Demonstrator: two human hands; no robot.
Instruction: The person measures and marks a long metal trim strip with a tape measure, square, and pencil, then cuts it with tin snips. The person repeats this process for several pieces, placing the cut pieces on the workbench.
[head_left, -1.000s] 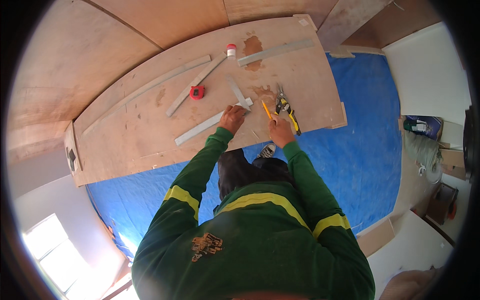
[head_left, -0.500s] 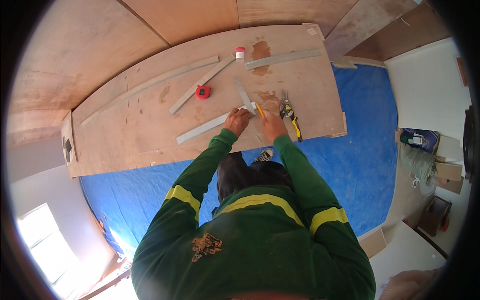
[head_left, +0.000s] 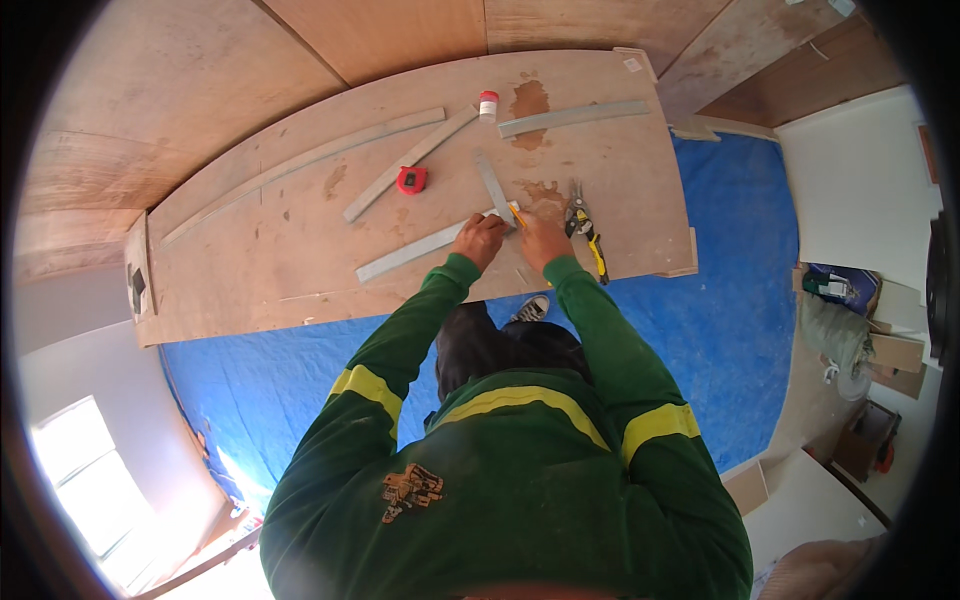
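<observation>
A grey metal strip point(head_left: 410, 254) lies slantwise near the front of the wooden board, its right end under my hands. Across that end rests a metal square point(head_left: 492, 186), its blade pointing away from me. My left hand point(head_left: 481, 240) is closed, fingers bent over the strip and pressed at the near end of the square. In my closed right hand point(head_left: 543, 243) is a yellow pencil point(head_left: 517, 214), its tip down beside the square's blade. The exact contact of the tip is too small to tell. Just right of this hand lie yellow-and-black tin snips point(head_left: 587, 232).
A red tape measure point(head_left: 411, 180) sits left of the square. Farther back on the wooden board point(head_left: 250, 285) are more metal strips point(head_left: 573, 118) and a white tub with a red lid point(head_left: 488, 106). Blue sheeting point(head_left: 735, 250) covers the floor. Wooden panels border the far side.
My right hand has drawn slightly closer to the left one, and the pencil has tipped in against the square. The left hand keeps its hold. The whole view has shifted slightly.
</observation>
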